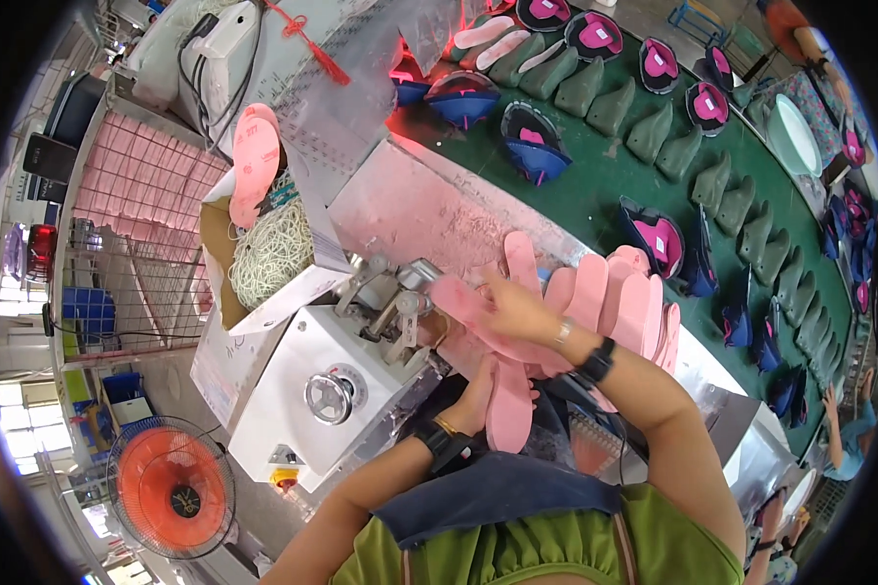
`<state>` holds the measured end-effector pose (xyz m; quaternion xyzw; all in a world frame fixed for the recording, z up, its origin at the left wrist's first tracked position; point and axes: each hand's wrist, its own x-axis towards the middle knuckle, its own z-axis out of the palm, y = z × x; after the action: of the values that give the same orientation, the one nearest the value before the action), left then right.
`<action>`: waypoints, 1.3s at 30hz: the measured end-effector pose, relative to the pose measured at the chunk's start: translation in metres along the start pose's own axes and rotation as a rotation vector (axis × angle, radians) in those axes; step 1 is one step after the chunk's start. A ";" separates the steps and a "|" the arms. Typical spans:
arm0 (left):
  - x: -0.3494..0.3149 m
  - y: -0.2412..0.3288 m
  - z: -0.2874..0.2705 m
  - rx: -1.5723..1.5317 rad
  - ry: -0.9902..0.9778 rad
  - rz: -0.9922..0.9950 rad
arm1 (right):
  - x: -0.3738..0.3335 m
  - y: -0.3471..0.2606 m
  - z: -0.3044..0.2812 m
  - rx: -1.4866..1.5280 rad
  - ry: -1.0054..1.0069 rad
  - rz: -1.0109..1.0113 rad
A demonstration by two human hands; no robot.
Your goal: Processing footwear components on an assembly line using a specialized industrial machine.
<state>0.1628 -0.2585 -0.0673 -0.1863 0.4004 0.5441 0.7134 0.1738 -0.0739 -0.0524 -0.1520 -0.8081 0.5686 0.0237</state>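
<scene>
My right hand (519, 310) is closed on a pink shoe insole (456, 295), whose front end reaches the metal head (400, 302) of a white machine (307, 400). Whether the insole touches the working part, I cannot tell. Lower down, my left hand (475, 398) grips another pink insole (510, 408) that points down toward my lap. Several more pink insoles (634, 310) lie bunched just right of my right hand, and one insole (520, 259) sticks up behind it.
A pink-dusted worktop (429, 200) runs behind the machine. At left stands a carton (226, 263) of white cord with a pink insole (255, 156) on top. An orange fan (174, 487) is at lower left. A green conveyor (595, 166) carries shoe lasts (612, 105) and blue uppers (537, 141).
</scene>
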 end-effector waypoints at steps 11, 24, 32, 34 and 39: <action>0.004 0.007 -0.012 0.011 0.048 0.095 | 0.023 -0.007 -0.017 -0.443 0.344 -0.268; 0.031 -0.007 -0.053 0.069 0.019 0.235 | 0.052 0.001 0.055 0.082 0.311 0.286; 0.054 0.014 0.006 -0.016 0.101 0.009 | 0.157 0.023 -0.005 -0.064 0.408 0.217; 0.054 0.020 0.012 -0.024 0.150 0.066 | 0.182 0.046 -0.069 -0.085 0.639 0.354; 0.058 0.036 0.024 -0.055 0.278 0.092 | 0.223 0.113 -0.235 0.336 0.700 0.292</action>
<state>0.1435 -0.1939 -0.0914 -0.2608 0.4884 0.5559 0.6200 0.0356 0.2362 -0.1045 -0.4434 -0.6172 0.6038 0.2406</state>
